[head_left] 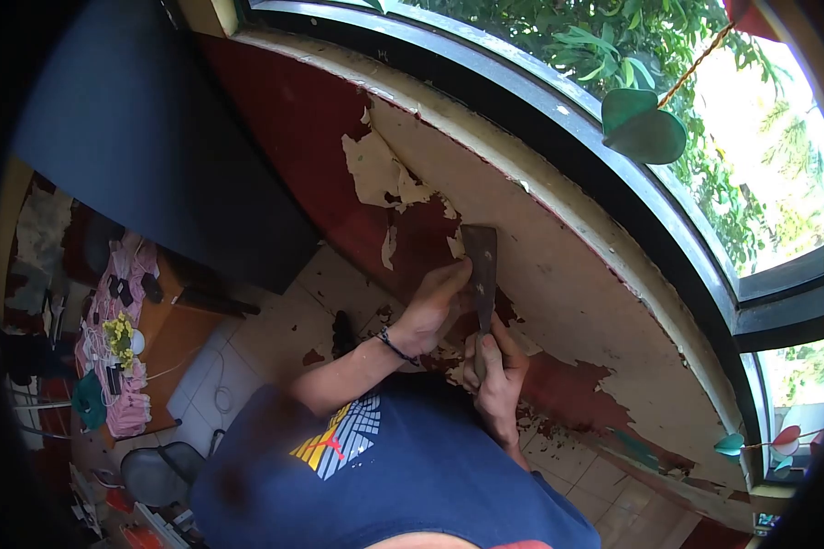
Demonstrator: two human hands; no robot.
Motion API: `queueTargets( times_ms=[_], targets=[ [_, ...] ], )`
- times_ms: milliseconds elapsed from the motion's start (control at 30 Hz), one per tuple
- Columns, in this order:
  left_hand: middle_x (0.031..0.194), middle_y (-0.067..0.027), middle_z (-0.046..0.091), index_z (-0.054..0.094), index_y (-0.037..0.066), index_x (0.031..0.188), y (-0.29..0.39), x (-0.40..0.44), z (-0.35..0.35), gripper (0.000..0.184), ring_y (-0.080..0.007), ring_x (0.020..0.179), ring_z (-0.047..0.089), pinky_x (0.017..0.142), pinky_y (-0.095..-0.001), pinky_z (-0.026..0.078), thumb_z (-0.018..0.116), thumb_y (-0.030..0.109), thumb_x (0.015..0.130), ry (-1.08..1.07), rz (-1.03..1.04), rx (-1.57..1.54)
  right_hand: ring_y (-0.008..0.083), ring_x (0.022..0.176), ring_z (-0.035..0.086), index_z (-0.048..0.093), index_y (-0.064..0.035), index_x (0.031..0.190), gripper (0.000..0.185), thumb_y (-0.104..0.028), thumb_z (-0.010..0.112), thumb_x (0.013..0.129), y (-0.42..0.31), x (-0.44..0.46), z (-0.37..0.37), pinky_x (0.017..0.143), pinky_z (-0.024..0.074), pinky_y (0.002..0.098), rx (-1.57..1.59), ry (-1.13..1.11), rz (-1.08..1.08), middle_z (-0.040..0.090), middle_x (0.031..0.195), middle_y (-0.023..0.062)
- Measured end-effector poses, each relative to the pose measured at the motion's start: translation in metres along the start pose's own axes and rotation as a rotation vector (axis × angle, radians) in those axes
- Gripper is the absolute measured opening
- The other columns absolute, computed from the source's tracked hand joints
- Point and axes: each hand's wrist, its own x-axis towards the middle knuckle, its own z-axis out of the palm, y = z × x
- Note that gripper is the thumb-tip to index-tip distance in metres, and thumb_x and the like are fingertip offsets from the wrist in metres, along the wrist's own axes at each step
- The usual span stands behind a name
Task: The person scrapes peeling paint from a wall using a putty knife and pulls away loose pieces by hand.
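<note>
Since your right hand [499,375] is wrapped round the handle of the paint scraper [485,293], looks like you're mid-scrape, blade at the ragged pale/red edge on the wall [558,284]. Your left hand [435,306] is right beside the blade; can't tell if it's pressing. Next push probably wants a low angle under the loose stuff, fingers clear. The torn pale patch [375,169] is just left. Far left, that big dark panel [165,156] crowds you, and flakes [313,357] litter the floor.
</note>
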Motion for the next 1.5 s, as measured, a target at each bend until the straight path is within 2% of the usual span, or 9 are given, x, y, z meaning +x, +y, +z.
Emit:
queueTargets(
  times_ms=[300, 400, 467, 533, 667, 767, 967, 1267, 1500],
  targets=[
    [0.092, -0.0045, 0.059, 0.053, 0.008, 0.109, 0.008, 0.002, 0.006, 0.027, -0.0148, 0.085, 0.058, 0.075, -0.0333, 0.048, 0.048, 0.032, 0.096, 0.056, 0.026, -0.086, 0.0043, 0.044, 0.035, 0.042, -0.0045, 0.135, 0.041, -0.017, 0.047, 0.096, 0.009, 0.023, 0.001, 0.037, 0.0265, 0.0186, -0.054, -0.021, -0.052, 0.052, 0.078, 0.0038],
    [0.09, -0.0022, 0.057, 0.055, 0.007, 0.107, 0.029, 0.005, -0.007, 0.027, -0.0123, 0.082, 0.056, 0.076, -0.0315, 0.047, 0.048, 0.031, 0.097, -0.129, 0.004, -0.113, 0.0039, 0.045, 0.035, 0.042, -0.0046, 0.136, 0.041, -0.015, 0.045, 0.096, 0.001, 0.022, 0.012, 0.039, 0.0264, 0.0183, -0.103, -0.051, -0.037, 0.052, 0.079, 0.0034],
    [0.088, -0.0012, 0.057, 0.056, 0.008, 0.106, 0.019, 0.003, -0.004, 0.027, -0.0112, 0.081, 0.055, 0.074, -0.03, 0.046, 0.048, 0.032, 0.096, 0.122, 0.089, -0.081, 0.0038, 0.046, 0.035, 0.042, -0.0046, 0.136, 0.041, -0.015, 0.044, 0.097, -0.002, 0.02, 0.018, 0.039, 0.0263, 0.0181, -0.078, -0.113, -0.038, 0.052, 0.079, 0.0033],
    [0.09, -0.0001, 0.058, 0.057, 0.008, 0.105, 0.015, -0.002, 0.003, 0.028, -0.0104, 0.08, 0.055, 0.073, -0.0287, 0.046, 0.049, 0.033, 0.096, 0.117, 0.091, -0.011, 0.0041, 0.047, 0.036, 0.043, -0.005, 0.136, 0.04, -0.015, 0.043, 0.097, -0.001, 0.007, 0.004, 0.039, 0.0259, 0.0181, -0.051, -0.071, -0.034, 0.051, 0.079, 0.0036],
    [0.092, -0.0009, 0.058, 0.054, 0.011, 0.109, 0.006, 0.002, 0.005, 0.026, -0.0121, 0.083, 0.056, 0.073, -0.0293, 0.048, 0.05, 0.032, 0.096, 0.039, -0.036, -0.016, 0.0031, 0.048, 0.037, 0.041, -0.0048, 0.137, 0.041, -0.014, 0.044, 0.097, -0.015, -0.001, -0.003, 0.041, 0.03, 0.0175, 0.008, -0.029, 0.016, 0.053, 0.08, 0.0025],
    [0.091, -0.0003, 0.058, 0.055, 0.01, 0.108, 0.019, 0.003, 0.003, 0.026, -0.0113, 0.083, 0.056, 0.071, -0.029, 0.048, 0.049, 0.033, 0.096, 0.053, -0.014, -0.066, 0.0045, 0.046, 0.037, 0.042, -0.005, 0.136, 0.04, -0.014, 0.042, 0.097, -0.005, 0.013, 0.015, 0.039, 0.028, 0.0183, -0.068, -0.024, -0.086, 0.052, 0.08, 0.0046],
    [0.09, -0.0005, 0.06, 0.056, 0.009, 0.109, 0.007, 0.003, -0.008, 0.028, -0.0101, 0.078, 0.057, 0.066, -0.0262, 0.046, 0.05, 0.033, 0.095, -0.006, -0.092, -0.005, 0.0043, 0.045, 0.036, 0.041, -0.0031, 0.136, 0.042, -0.016, 0.044, 0.096, -0.011, -0.004, 0.0, 0.038, 0.026, 0.0185, -0.075, -0.006, 0.025, 0.052, 0.079, 0.0044],
    [0.098, -0.0018, 0.06, 0.053, 0.01, 0.114, 0.021, 0.003, -0.002, 0.028, -0.0117, 0.083, 0.058, 0.069, -0.0277, 0.046, 0.047, 0.031, 0.097, -0.044, -0.105, -0.107, 0.0057, 0.043, 0.037, 0.044, 0.0004, 0.133, 0.041, -0.017, 0.045, 0.096, -0.016, 0.005, 0.008, 0.038, 0.0261, 0.0191, -0.123, 0.004, -0.04, 0.052, 0.078, 0.0064],
    [0.097, -0.0009, 0.061, 0.055, 0.008, 0.112, 0.007, 0.005, -0.001, 0.033, -0.0091, 0.084, 0.057, 0.073, -0.0259, 0.045, 0.043, 0.036, 0.098, -0.118, -0.156, -0.16, 0.0072, 0.048, 0.039, 0.044, -0.0016, 0.133, 0.039, -0.013, 0.045, 0.096, -0.015, -0.008, 0.004, 0.042, 0.0306, 0.0196, -0.056, 0.069, 0.054, 0.054, 0.083, 0.0087]
  ],
)
